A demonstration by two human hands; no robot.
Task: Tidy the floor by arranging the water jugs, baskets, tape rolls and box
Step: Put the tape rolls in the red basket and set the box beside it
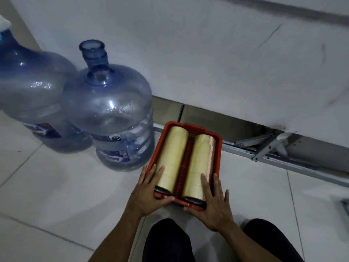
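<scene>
Both hands grip the near end of a red basket (pixel 215 148) on the floor (pixel 56 186). The left hand (pixel 149 193) and right hand (pixel 213 203) have fingers spread over two rows of tape rolls (pixel 173 157), thumbs under the rim. Two water jugs (pixel 113 114) stand just left.

A red basket (pixel 217 146) sits on the floor with two long stacks of yellowish tape rolls lying on their sides in it, the left stack (pixel 172 157) and the right stack (pixel 198 167) side by side with a gap between them. Just left of the basket stands a big see-through blue water jug (pixel 111 114) with no cap on its open neck. A second blue jug (pixel 32 86) stands just behind it to the left, right up against it.
</scene>
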